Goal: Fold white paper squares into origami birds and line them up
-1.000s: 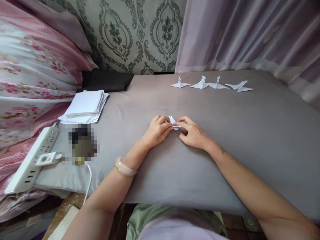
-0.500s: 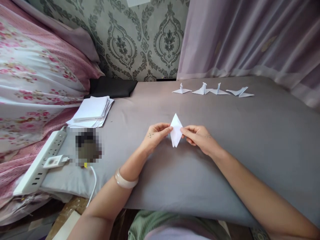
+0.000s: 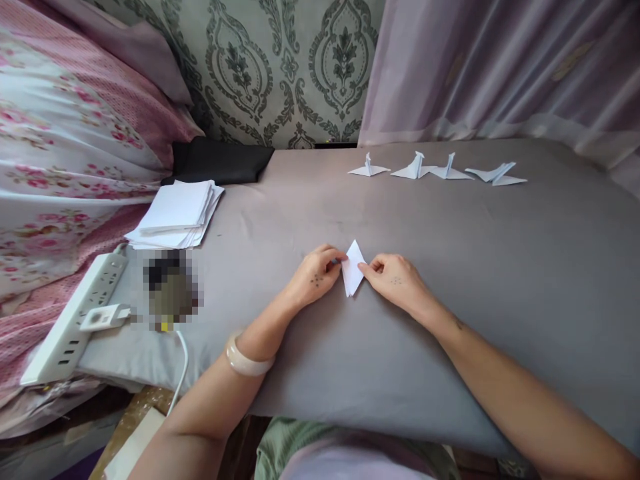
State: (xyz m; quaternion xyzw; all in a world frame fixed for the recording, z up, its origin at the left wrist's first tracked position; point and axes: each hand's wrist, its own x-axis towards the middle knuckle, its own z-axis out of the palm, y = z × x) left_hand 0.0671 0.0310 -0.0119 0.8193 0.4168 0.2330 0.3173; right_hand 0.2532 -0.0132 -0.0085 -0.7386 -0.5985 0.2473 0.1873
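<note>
A small white folded paper (image 3: 353,268), diamond-shaped, lies low over the grey bed sheet (image 3: 450,267) at the centre. My left hand (image 3: 315,275) pinches its left edge with closed fingers. My right hand (image 3: 395,283) pinches its right edge, fingers curled. Both hands rest on the sheet, and a pale bangle (image 3: 245,357) sits on my left wrist.
Several finished white paper cranes (image 3: 435,169) stand in a row at the back right. A stack of white paper sheets (image 3: 175,213) lies at the left, beside a black cloth (image 3: 220,160). A white power strip (image 3: 70,320) with a plugged charger (image 3: 103,317) lies at the left edge.
The paper went from pressed flat under both hands to lifted and unfolded as a diamond, then lowered again toward the sheet. Both hands kept hold of it.
</note>
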